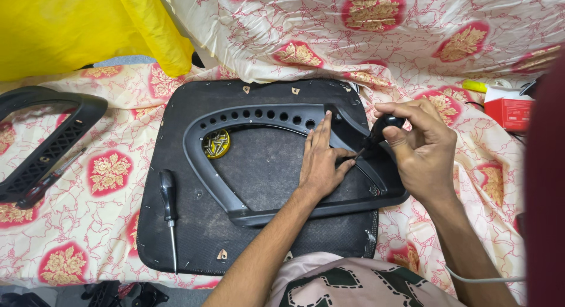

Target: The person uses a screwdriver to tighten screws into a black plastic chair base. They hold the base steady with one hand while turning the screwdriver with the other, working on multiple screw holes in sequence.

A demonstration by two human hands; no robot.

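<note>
A dark grey plastic chair armrest frame (259, 114) with a row of holes lies on a black square seat base (188, 224). My left hand (321, 160) presses flat on the frame's right part, fingers together. My right hand (421, 148) grips the black handle of a screwdriver (379, 133), whose tip points down-left at the frame beside my left thumb. A small yellow lid holding several screws (216, 143) sits inside the frame's opening.
A second black-handled screwdriver (169, 210) lies on the base's left edge. Another black armrest frame (44, 139) rests at the far left on the floral sheet. A red box (511, 112) and a yellow marker (475, 85) lie at the right. A yellow cloth (76, 24) hangs at the top left.
</note>
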